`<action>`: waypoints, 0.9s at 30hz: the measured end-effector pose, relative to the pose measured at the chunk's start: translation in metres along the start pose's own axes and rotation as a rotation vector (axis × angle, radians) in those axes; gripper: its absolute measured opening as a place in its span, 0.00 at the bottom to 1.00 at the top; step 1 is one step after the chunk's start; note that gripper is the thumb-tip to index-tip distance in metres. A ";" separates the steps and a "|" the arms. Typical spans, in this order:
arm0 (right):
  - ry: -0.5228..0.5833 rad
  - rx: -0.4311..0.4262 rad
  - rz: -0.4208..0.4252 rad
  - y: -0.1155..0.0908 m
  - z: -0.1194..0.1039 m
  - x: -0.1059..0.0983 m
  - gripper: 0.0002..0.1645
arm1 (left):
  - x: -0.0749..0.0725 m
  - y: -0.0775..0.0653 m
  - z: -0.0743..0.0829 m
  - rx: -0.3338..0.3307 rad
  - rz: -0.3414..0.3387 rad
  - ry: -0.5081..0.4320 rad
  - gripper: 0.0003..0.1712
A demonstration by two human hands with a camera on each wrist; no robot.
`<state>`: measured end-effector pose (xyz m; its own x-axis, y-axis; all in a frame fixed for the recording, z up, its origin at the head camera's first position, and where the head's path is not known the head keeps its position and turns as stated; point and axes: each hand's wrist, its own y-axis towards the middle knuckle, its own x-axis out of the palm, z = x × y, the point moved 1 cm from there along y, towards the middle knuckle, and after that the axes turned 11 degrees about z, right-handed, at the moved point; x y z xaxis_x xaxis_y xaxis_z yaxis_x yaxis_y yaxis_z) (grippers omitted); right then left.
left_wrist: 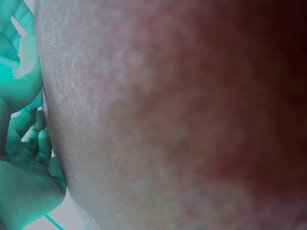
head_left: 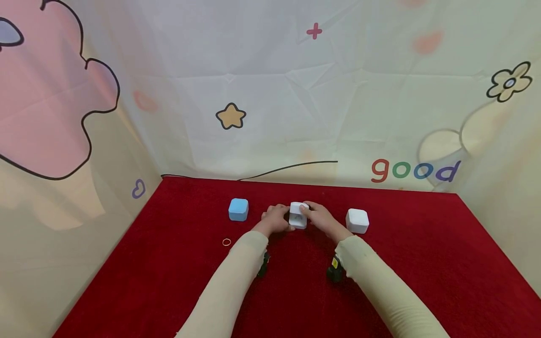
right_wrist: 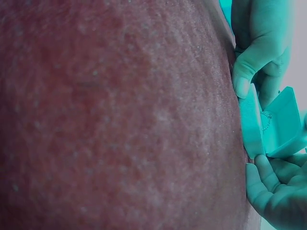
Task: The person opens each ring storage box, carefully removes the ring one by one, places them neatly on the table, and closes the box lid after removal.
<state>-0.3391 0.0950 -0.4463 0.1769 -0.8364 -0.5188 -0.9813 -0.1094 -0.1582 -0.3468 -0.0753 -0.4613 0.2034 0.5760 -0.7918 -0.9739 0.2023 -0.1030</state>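
Box (head_left: 297, 224), white with lid (head_left: 296, 207) raised, gripped from opposite sides by left hand (head_left: 275, 219) and right hand (head_left: 322, 218) toward back of red tabletop (head_left: 297, 303), between blue box (head_left: 238, 210) and closed white box (head_left: 357, 221).

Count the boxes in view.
3: the blue box to the left, the open white box between the left hand and right hand, and the second white box to the right. More could be hidden behind the arms.
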 end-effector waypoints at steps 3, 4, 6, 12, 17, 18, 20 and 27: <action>0.001 0.005 0.000 0.001 0.001 0.000 0.33 | 0.000 0.000 0.000 -0.003 0.001 -0.001 0.39; 0.002 0.006 -0.001 0.002 0.001 0.000 0.33 | 0.000 0.000 0.000 -0.003 0.002 0.001 0.39; 0.006 0.008 0.002 0.002 0.000 0.000 0.33 | 0.000 0.000 0.000 -0.003 0.002 0.002 0.39; 0.021 0.011 0.007 0.002 0.000 0.000 0.33 | 0.000 0.000 0.001 -0.003 0.004 0.006 0.39; 0.024 0.008 -0.001 0.003 0.001 -0.001 0.33 | 0.001 -0.001 0.002 -0.001 0.005 0.030 0.39; 0.024 0.010 -0.003 0.003 0.001 -0.001 0.33 | 0.001 -0.002 0.002 0.000 0.006 0.035 0.39; 0.026 0.013 -0.004 0.003 0.000 -0.002 0.33 | 0.001 -0.002 0.003 0.002 0.008 0.039 0.39; 0.018 0.017 0.005 0.004 -0.003 -0.002 0.35 | -0.002 -0.004 0.004 -0.007 0.007 0.008 0.39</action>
<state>-0.3434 0.0947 -0.4434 0.1705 -0.8466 -0.5043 -0.9807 -0.0962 -0.1701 -0.3428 -0.0740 -0.4574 0.1953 0.5712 -0.7973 -0.9761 0.1924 -0.1013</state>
